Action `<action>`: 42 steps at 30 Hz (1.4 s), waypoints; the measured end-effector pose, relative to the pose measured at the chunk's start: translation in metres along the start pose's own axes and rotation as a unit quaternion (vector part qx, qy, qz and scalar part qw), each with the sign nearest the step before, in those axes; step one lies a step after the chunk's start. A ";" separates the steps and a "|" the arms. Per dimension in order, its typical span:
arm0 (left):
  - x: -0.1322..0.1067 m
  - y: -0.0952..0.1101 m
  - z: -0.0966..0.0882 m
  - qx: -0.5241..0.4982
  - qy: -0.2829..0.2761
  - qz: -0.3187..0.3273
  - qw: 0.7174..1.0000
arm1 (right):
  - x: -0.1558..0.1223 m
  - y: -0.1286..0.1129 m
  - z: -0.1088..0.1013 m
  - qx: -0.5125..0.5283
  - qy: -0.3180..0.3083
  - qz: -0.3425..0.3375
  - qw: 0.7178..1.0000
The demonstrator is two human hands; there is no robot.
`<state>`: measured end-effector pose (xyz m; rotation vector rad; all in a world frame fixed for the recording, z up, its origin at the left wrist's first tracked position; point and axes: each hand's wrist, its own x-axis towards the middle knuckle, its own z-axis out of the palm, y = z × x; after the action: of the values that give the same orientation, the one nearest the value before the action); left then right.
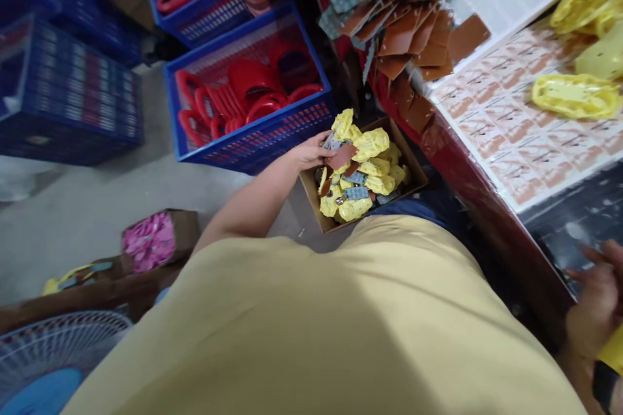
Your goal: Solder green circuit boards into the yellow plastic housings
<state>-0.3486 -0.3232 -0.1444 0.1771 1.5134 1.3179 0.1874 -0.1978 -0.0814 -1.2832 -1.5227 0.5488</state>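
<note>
My left hand (311, 152) reaches down into a cardboard box (406, 149) on the floor, its fingers closed on a brown board piece (342, 155) with a small grey part beside it. The box is full of yellow plastic parts (372, 142) mixed with grey and brown boards. My right hand (596, 295) rests at the near edge of the worktable (457, 155) on the right, fingers stretched out over a dark surface, nothing in it. My yellow shirt fills the lower middle of the view.
A blue crate of red plastic rings (253, 94) stands just left of the box, with more blue crates (68, 91) behind. A heap of brown boards (413, 26) and yellow parts (577, 96) lie on the table. A pink-filled box (150, 240) and a fan (53, 356) sit at lower left.
</note>
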 end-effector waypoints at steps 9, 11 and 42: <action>-0.044 -0.056 -0.024 0.090 0.173 -0.116 0.974 | 0.004 -0.012 0.013 -0.065 -0.002 -0.081 0.995; -0.048 -0.068 -0.027 0.159 0.191 -0.151 0.957 | 0.005 -0.013 0.014 -0.059 0.000 -0.102 0.993; 0.007 0.055 0.431 0.565 -0.387 0.547 0.482 | -0.002 0.018 -0.027 -0.170 0.079 -0.204 0.961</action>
<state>-0.0507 -0.0293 -0.0273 2.5704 1.0609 0.4887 0.2189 -0.2006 -0.0874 -1.1829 -1.7301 -0.0844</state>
